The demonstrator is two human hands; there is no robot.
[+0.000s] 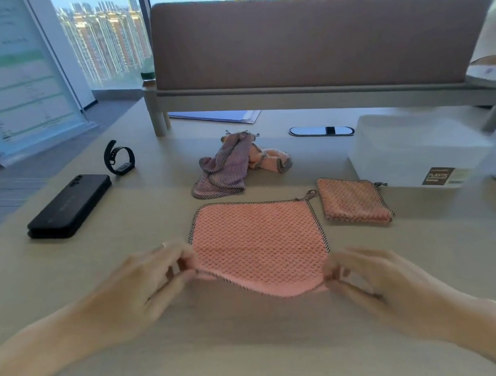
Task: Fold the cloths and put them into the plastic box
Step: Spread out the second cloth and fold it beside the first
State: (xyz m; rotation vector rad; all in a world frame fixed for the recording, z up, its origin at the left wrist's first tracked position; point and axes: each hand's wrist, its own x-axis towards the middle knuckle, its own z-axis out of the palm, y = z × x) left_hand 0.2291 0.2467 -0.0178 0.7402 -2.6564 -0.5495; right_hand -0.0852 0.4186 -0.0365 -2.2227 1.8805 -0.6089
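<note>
The plastic box [410,148] sits far right on your table [133,330]. The pink cloth [258,246] lies flat between your hands, long axis left-right. Your left hand [147,281] and right hand [375,278] each pinch a near corner; the fold runs away from you.

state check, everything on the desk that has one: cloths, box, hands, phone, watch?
Pink cloth: spread flat, near edge lifted.
Left hand: pinching the near-left corner.
Right hand: pinching the near-right corner.
Folded pink cloth: folded, lying beside the box.
Purple cloth: crumpled, unfolded.
Second pink cloth: crumpled against the purple one.
Plastic box: closed.
Phone: face down.
Watch: strap looped, on its side.
</note>
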